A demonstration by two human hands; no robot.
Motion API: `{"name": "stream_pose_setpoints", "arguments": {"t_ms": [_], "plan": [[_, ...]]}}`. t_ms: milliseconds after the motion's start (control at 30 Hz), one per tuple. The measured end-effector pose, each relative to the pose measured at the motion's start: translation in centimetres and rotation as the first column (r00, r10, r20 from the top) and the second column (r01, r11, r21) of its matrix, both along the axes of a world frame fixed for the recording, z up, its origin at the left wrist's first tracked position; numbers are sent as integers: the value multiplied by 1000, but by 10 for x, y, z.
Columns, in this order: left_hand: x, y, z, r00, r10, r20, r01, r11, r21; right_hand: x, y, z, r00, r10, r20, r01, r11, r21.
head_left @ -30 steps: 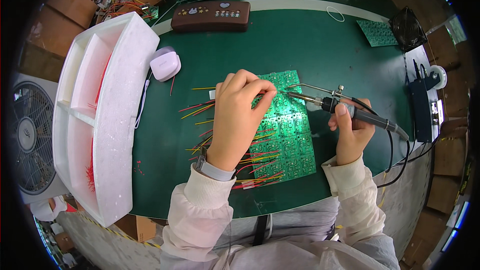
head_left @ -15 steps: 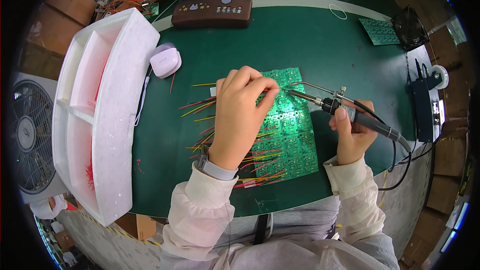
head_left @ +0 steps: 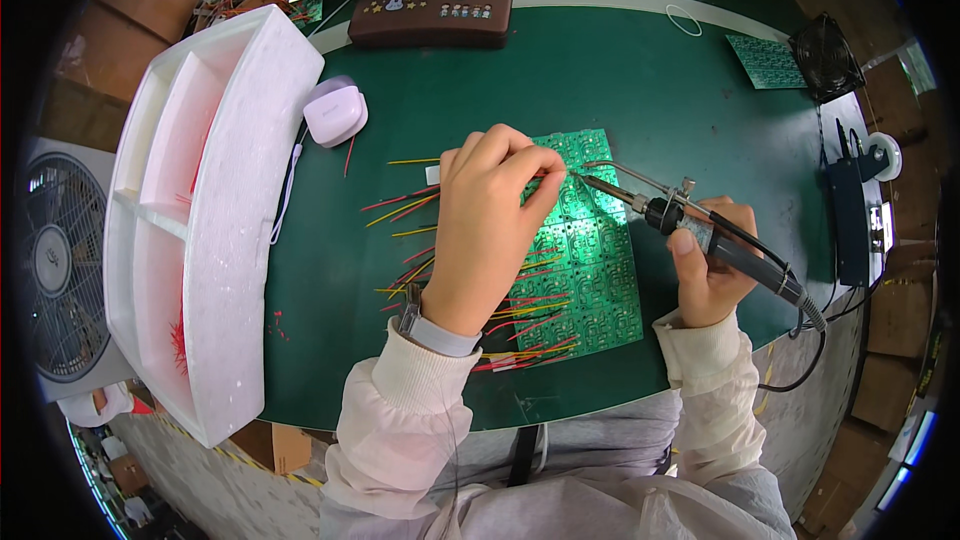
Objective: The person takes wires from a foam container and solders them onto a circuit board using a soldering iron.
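A green panel of circuit boards (head_left: 608,285) lies on the table in front of me. My left hand (head_left: 488,215) is over its left part, thumb and forefinger pinched on a thin red wire (head_left: 541,175), mostly hidden by the fingers. My right hand (head_left: 712,265) grips a soldering iron (head_left: 735,248) from the right. Its tip touches or hovers just above the board, close to my left fingertips; I cannot tell which. A thin metal tube clamped to the iron ends near the tip. Several red and yellow wires (head_left: 535,322) stretch across the panel's left edge, partly beneath my left hand.
On the left stands a white foam box (head_left: 235,240) with compartments holding red wires. A lilac case (head_left: 336,115) and brown pencil case (head_left: 430,20) lie beyond my left hand. At the right are a small black fan (head_left: 826,58), a dark blue unit (head_left: 846,225) and the iron's cable.
The whole view has shifted slightly. My left fingertips and the iron's tip stay close together over the same part of the panel; the pinch and the grip are unchanged.
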State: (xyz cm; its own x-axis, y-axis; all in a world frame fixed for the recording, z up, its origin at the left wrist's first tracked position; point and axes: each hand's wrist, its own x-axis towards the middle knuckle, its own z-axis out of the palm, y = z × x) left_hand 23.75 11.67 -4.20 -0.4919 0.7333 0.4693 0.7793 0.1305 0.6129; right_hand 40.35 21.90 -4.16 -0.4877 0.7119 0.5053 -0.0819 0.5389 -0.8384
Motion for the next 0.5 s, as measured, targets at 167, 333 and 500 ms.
{"name": "stream_pose_setpoints", "arguments": {"t_ms": [167, 333, 500], "plan": [[0, 0, 0, 1000, -4, 1, 4, 1000, 0, -1, 3, 3, 999, 36, 11, -36, 998, 52], [1, 0, 0, 1000, 2, -9, -2, 1000, 0, -2, 5, 5, 998, 55, 1, -55, 996, 66], [2, 1, -2, 1000, 4, -6, -4, 1000, 25, -2, 6, 5, 998, 68, 3, -68, 994, 88]]}}
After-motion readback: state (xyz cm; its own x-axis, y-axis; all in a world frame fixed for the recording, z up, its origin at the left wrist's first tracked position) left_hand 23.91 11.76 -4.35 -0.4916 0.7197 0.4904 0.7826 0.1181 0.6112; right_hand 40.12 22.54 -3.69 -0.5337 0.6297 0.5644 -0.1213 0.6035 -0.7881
